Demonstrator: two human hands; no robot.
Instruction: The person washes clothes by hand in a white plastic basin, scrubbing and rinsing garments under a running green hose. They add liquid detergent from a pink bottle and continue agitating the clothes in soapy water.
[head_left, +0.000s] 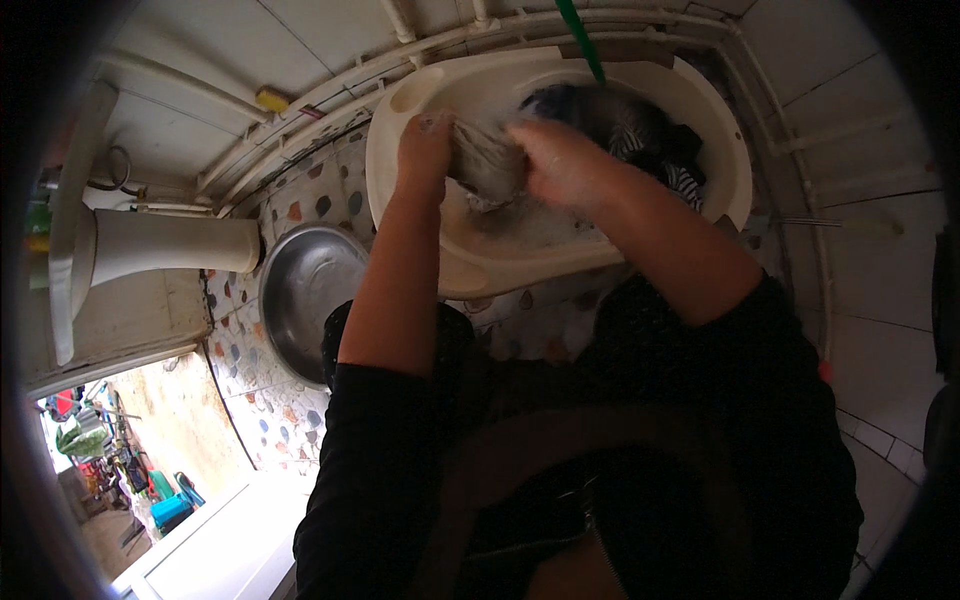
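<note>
A wet grey-beige cloth (486, 161) is stretched between my two hands above a white plastic baby bathtub (405, 255). My left hand (426, 146) grips its left end near the tub's left rim. On the other side, my right hand (559, 161) has hold of the right end and is slightly blurred. Sudsy water (525, 229) lies in the tub under the cloth. Dark wet garments (637, 124), one with black and white stripes, are heaped at the tub's right end. A green hose or stick (581, 41) reaches down over the far rim into the tub.
A metal basin (304, 300) stands on the patterned tile floor (251, 405) left of the tub. Further left are a pedestal sink (172, 238) and an open doorway. White pipes (300, 120) run along the wall, with a yellow sponge or brush (271, 99) on them.
</note>
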